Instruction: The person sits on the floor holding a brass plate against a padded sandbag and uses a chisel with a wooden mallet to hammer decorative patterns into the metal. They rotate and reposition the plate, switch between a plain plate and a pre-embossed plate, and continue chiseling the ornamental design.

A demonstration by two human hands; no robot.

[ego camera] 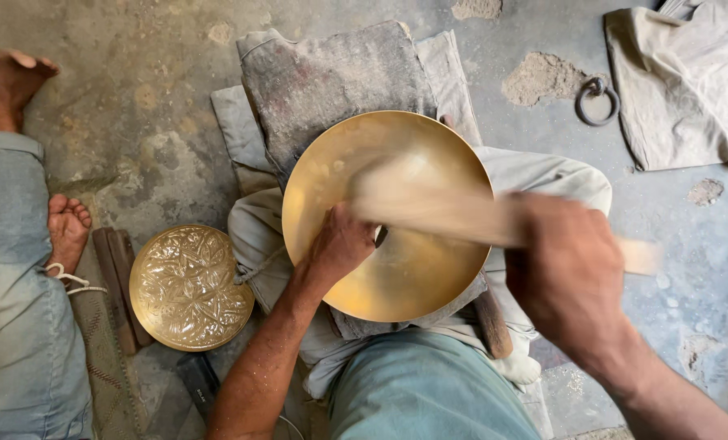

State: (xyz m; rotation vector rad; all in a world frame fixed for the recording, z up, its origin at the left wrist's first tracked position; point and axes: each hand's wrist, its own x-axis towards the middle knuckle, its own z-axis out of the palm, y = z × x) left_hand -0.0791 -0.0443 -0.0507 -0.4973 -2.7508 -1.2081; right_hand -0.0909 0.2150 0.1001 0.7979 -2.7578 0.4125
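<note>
The left hand [341, 244] is closed down on the middle of a plain brass bowl [388, 216], fingers curled tight against its inner surface; whether they pinch some small tool there cannot be told. The bowl lies open side up on a pile of grey cloth [331, 81], directly under and around that hand. The right hand [571, 273] is wrapped in a fist around a wooden stick [461, 213] (blurred in this view). The stick's long axis runs nearly level across the bowl, tilted slightly: its far end points left, over the bowl just above the left hand, and its short butt end pokes out to the right of the fist. Well to the left of the left hand lies an engraved brass plate [190, 287], face up on the floor beside another person's bare foot [67, 232].
</note>
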